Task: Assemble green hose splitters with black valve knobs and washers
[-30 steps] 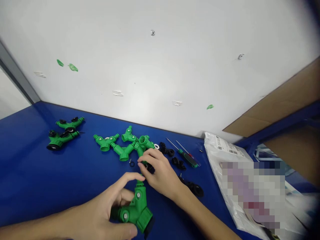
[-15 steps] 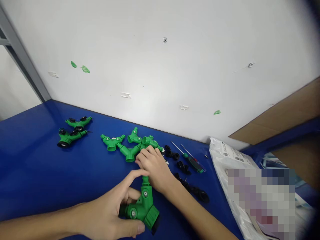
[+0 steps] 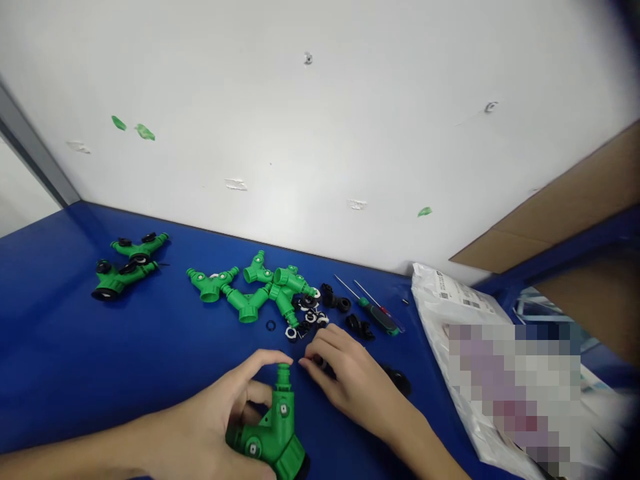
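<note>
My left hand [image 3: 210, 423] is wrapped around a green plastic Y-shaped hose splitter [image 3: 277, 427], its index finger on the tip of the upright outlet. The splitter has two small pale square stubs on its arms and a black ring at its wide end. To its right, my right hand [image 3: 350, 377] is closed, thumb and fingers drawn together. Something small, dark and pale shows between those fingers; its kind cannot be made out. Just beyond lie white and black rings [image 3: 313, 317] in a loose pile, with a single black ring [image 3: 271, 325] apart from them.
Several bare green splitters [image 3: 249, 307] lie behind the rings. Two splitters with black fittings [image 3: 120, 279] lie at the far left. Black plastic parts [image 3: 359, 327] and screwdrivers [image 3: 377, 315] are on the right, beside a white plastic bag [image 3: 435, 300]. A white wall [image 3: 280, 120] rises behind the blue table [image 3: 150, 360].
My right hand has come back from the green splitters toward me and to the right, uncovering the ring pile. My left hand still holds the splitter. The view has shifted slightly.
</note>
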A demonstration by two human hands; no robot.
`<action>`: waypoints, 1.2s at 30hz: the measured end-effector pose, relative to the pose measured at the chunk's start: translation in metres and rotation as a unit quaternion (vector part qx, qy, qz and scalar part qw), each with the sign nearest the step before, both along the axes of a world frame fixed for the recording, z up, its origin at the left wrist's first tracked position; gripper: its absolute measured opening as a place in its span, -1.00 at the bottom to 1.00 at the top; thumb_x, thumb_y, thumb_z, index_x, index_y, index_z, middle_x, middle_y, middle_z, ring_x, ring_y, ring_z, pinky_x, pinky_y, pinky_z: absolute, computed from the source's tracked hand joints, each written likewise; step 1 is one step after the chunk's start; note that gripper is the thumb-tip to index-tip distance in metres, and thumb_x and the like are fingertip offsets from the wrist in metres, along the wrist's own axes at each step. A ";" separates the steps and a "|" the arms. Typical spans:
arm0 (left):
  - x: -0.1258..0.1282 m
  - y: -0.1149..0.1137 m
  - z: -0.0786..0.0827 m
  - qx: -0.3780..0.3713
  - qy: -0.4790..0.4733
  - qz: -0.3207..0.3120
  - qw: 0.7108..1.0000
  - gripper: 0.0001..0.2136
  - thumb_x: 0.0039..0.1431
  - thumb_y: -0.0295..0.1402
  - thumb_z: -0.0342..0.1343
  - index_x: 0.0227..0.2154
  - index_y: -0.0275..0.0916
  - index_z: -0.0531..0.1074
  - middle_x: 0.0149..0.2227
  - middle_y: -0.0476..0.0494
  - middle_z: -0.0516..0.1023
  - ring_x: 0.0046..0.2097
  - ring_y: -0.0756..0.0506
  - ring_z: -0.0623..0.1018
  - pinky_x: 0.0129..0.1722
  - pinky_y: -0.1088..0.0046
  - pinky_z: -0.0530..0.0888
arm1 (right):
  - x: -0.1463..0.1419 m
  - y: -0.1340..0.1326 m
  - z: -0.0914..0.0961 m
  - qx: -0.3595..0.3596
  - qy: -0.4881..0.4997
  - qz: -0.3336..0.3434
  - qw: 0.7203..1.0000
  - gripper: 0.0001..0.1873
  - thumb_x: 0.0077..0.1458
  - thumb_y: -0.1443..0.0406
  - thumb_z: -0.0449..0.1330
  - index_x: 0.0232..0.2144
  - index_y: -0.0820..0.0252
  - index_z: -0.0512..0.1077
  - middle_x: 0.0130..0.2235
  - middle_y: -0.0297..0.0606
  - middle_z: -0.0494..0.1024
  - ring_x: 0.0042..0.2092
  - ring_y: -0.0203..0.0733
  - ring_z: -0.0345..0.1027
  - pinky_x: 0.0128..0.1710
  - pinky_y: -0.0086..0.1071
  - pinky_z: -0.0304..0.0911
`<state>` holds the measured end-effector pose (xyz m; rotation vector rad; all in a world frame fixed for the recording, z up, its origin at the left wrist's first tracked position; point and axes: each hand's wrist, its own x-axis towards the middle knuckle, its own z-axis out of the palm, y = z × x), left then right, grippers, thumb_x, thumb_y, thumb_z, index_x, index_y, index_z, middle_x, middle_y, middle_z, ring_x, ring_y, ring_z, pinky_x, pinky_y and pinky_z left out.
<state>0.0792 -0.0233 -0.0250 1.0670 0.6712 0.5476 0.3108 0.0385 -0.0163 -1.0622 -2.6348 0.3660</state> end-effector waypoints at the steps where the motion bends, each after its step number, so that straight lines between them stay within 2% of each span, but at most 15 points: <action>1: 0.000 0.001 0.000 -0.013 -0.005 0.009 1.000 -0.18 0.00 -0.47 0.34 0.24 0.00 -0.02 -0.22 0.00 0.44 -0.26 -0.02 0.49 -0.23 0.40 0.40 | -0.002 0.000 -0.002 0.004 -0.017 0.005 1.000 -0.85 0.26 0.41 0.15 -0.38 0.19 0.43 -0.35 -0.22 0.48 -0.29 -0.13 0.34 -0.23 -0.23 0.33; 4: -0.001 0.004 -0.001 -0.049 -0.031 0.030 0.998 -0.16 0.03 -0.43 0.34 0.27 0.03 -0.05 -0.22 0.01 0.44 -0.33 0.00 0.48 -0.35 0.45 0.42 | -0.004 0.001 -0.003 0.004 -0.036 0.006 0.999 -0.85 0.26 0.42 0.14 -0.37 0.21 0.46 -0.33 -0.20 0.48 -0.28 -0.12 0.34 -0.25 -0.24 0.33; 9: -0.002 0.006 -0.003 -0.029 -0.060 0.051 0.996 -0.14 0.07 -0.45 0.33 0.31 0.05 -0.08 -0.14 -0.05 0.46 -0.19 -0.02 0.49 -0.24 0.43 0.43 | 0.006 0.004 0.001 -0.010 -0.014 0.001 1.000 -0.91 0.25 0.39 0.18 -0.24 0.21 0.50 -0.26 -0.16 0.49 -0.21 -0.07 0.34 -0.21 -0.19 0.36; 12: -0.003 0.008 -0.003 -0.029 -0.064 0.059 0.996 -0.13 0.07 -0.48 0.32 0.31 0.07 -0.08 -0.16 -0.03 0.46 -0.29 0.02 0.49 -0.30 0.45 0.44 | 0.012 0.006 0.005 -0.017 0.009 0.002 1.000 -0.87 0.25 0.39 0.16 -0.20 0.18 0.51 -0.22 -0.15 0.49 -0.19 -0.07 0.37 -0.20 -0.19 0.38; 16: -0.004 0.006 -0.003 -0.064 -0.027 0.014 0.998 -0.09 0.00 -0.45 0.36 0.31 0.09 -0.07 -0.16 -0.04 0.45 -0.36 0.01 0.52 -0.36 0.41 0.51 | 0.016 0.009 0.008 -0.015 0.044 -0.014 0.999 -0.83 0.28 0.38 0.12 -0.19 0.17 0.51 -0.20 -0.14 0.51 -0.18 -0.08 0.40 -0.19 -0.19 0.41; 22: -0.004 0.003 -0.002 -0.066 0.003 -0.001 0.998 -0.10 -0.05 -0.47 0.35 0.30 0.03 -0.02 -0.22 -0.02 0.45 -0.36 0.00 0.51 -0.37 0.43 0.52 | 0.015 0.008 0.008 -0.050 0.000 0.007 0.999 -0.86 0.22 0.37 0.22 -0.17 0.16 0.53 -0.16 -0.14 0.49 -0.14 -0.04 0.39 -0.14 -0.16 0.40; 29: -0.003 0.006 -0.007 -0.075 -0.024 0.025 0.997 -0.11 0.00 -0.49 0.35 0.29 0.06 -0.06 -0.18 -0.02 0.47 -0.37 0.02 0.56 -0.36 0.44 0.52 | 0.015 0.009 0.008 -0.046 -0.011 0.006 0.999 -0.84 0.23 0.45 0.15 -0.30 0.19 0.52 -0.21 -0.16 0.48 -0.18 -0.09 0.38 -0.16 -0.19 0.38; 32: -0.003 0.006 -0.008 -0.070 -0.036 0.039 0.996 -0.10 0.00 -0.51 0.35 0.29 0.07 -0.05 -0.17 -0.03 0.48 -0.38 0.03 0.56 -0.36 0.46 0.52 | 0.022 0.010 0.014 -0.052 -0.020 -0.011 0.998 -0.89 0.19 0.41 0.23 -0.23 0.17 0.52 -0.16 -0.16 0.49 -0.12 -0.04 0.36 -0.07 -0.10 0.35; 36: -0.003 0.008 -0.006 -0.077 -0.026 0.042 0.996 -0.10 0.00 -0.50 0.34 0.30 0.07 -0.05 -0.16 -0.06 0.49 -0.37 0.01 0.56 -0.41 0.48 0.50 | 0.028 0.012 0.016 -0.069 -0.055 -0.025 0.996 -0.83 0.17 0.39 0.26 -0.16 0.14 0.53 -0.13 -0.15 0.49 -0.09 0.00 0.33 -0.06 -0.06 0.33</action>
